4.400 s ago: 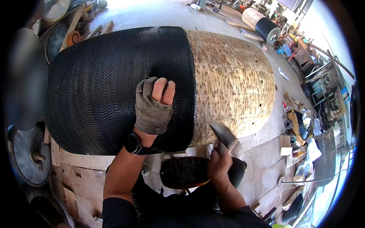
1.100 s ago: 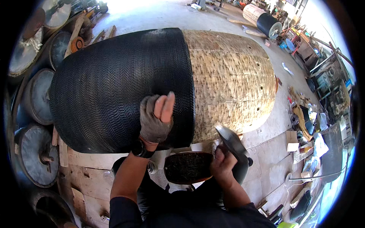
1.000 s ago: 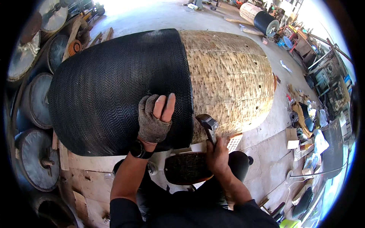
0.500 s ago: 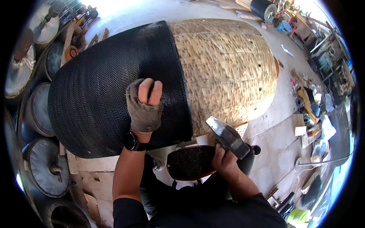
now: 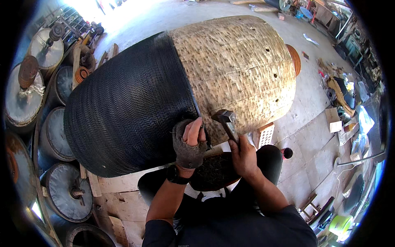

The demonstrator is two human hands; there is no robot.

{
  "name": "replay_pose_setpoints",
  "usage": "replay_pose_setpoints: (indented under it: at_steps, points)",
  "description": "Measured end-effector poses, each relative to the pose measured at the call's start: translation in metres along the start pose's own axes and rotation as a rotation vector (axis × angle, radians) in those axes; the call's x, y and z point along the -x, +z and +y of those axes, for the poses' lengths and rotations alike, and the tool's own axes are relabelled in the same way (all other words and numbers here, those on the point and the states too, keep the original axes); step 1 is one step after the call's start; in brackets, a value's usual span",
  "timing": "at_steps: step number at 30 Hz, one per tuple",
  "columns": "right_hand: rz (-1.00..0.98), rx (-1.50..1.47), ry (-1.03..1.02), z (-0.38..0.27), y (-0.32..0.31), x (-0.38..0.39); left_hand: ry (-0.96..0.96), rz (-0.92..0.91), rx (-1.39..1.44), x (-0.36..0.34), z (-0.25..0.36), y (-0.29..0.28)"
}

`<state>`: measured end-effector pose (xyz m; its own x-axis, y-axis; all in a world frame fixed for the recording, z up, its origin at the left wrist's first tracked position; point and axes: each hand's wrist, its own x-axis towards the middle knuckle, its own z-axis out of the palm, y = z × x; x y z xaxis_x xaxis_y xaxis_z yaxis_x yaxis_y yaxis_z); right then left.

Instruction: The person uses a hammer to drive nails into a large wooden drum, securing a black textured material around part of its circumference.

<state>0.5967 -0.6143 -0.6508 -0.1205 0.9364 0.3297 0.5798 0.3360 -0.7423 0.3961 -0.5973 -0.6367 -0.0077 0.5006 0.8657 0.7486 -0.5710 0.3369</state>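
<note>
In front of me lies a large barrel-shaped drum [image 5: 238, 66] with a pitted, tan wooden surface. A black ridged covering [image 5: 127, 99] wraps its left half. My left hand [image 5: 189, 144], in a grey fingerless glove, is closed at the near edge of this covering, beside the bare wood. Whatever sits between its fingertips is too small to make out. My bare right hand [image 5: 245, 158] grips a hammer [image 5: 227, 122] by the handle, its head just right of the covering's edge. A dark pan [image 5: 214, 171] with thin bits in it is between my knees, partly hidden by my left hand.
Several metal-ended rollers [image 5: 68, 191] stand along the left. A white perforated crate [image 5: 266, 135] is by the drum's near right side. Near my right knee is a dark red can [image 5: 286, 153]. Cardboard boxes [image 5: 333, 120] and scraps clutter the right; a lime-green bucket [image 5: 340, 225] stands lower right.
My left hand has moved right, from on top of the black covering to its edge. The hammer has swung round, its head now up by the wood. The view has shifted slightly.
</note>
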Motion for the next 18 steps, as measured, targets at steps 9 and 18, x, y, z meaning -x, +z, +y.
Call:
replay_pose_setpoints:
  at_steps: [9,18]
  points:
    - [-0.053,-0.028,0.024,0.003,0.001,0.007,-0.110,-0.149,-0.072,-0.003,0.007,-0.006]
    - [-0.026,-0.070,-0.049,-0.011,-0.003,0.010,-0.348,-0.244,-0.056,-0.017,0.023,0.004]
